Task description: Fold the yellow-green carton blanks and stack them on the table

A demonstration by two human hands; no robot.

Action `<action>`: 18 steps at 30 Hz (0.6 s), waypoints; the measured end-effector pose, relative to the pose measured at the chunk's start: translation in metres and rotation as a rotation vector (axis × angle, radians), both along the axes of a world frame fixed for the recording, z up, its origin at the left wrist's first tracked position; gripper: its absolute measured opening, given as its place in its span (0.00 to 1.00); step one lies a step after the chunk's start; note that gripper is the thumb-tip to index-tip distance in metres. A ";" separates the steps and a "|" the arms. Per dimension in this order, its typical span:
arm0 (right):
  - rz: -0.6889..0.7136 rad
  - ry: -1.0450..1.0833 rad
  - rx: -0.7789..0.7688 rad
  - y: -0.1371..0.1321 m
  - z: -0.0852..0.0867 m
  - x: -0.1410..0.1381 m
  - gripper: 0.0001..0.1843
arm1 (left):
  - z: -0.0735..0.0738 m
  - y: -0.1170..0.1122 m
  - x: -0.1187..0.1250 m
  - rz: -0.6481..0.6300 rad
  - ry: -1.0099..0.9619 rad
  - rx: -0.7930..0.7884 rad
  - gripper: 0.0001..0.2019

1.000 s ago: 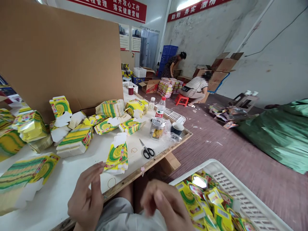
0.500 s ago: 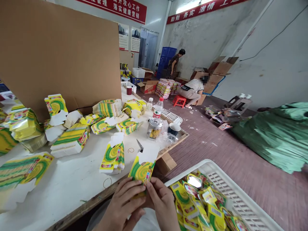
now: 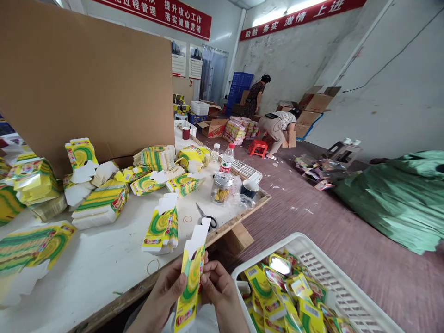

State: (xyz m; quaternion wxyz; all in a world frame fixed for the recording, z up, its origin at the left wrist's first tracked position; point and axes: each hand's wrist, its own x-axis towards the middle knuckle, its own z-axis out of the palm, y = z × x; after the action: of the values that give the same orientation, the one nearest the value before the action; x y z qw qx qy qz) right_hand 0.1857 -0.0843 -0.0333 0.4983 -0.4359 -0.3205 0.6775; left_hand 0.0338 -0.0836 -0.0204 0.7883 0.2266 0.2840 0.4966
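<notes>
A yellow and green printed carton (image 3: pixel 190 282), with its white end flaps sticking up, is held upright over my lap at the table's front edge. My left hand (image 3: pixel 168 291) grips its left side, thumb on the front panel. From the right, my right hand (image 3: pixel 218 287) pinches its side edge, thumb and fingers closed on it. Just beyond lie black-handled scissors (image 3: pixel 207 217) and a rubber band (image 3: pixel 188 219). To the left a small stack of flat cartons (image 3: pixel 161 226) rests on the white table (image 3: pixel 104 259).
A white plastic basket (image 3: pixel 350 277) full of cartons stands at my right. Several carton stacks (image 3: pixel 100 203) line the table before a large cardboard sheet (image 3: pixel 86 83). A bottle (image 3: pixel 227 159), lidded jar (image 3: pixel 222 187) and mug (image 3: pixel 249 187) stand near the corner. Two people are beyond.
The carton has come lower and turned upright, narrower side showing. My left hand has shifted to its left side. The scissors show fully. The person by the red stool has risen from sitting to bending.
</notes>
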 end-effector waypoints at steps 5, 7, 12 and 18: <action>-0.004 0.011 -0.019 0.001 0.001 0.001 0.20 | 0.000 -0.001 0.001 -0.085 -0.126 -0.055 0.24; -0.003 0.014 -0.020 0.002 0.000 0.000 0.20 | 0.001 -0.001 0.001 -0.111 -0.159 -0.035 0.23; -0.020 0.031 0.020 0.003 -0.002 -0.002 0.19 | 0.005 -0.001 0.000 -0.094 -0.184 -0.035 0.22; -0.013 -0.134 0.052 0.002 0.007 0.003 0.19 | 0.002 0.001 0.001 -0.064 -0.121 -0.006 0.29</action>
State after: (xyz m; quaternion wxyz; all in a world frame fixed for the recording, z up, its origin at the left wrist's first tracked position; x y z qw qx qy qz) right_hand 0.1885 -0.0819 -0.0263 0.4912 -0.4692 -0.3677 0.6351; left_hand 0.0344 -0.0826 -0.0182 0.8203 0.2027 0.2297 0.4830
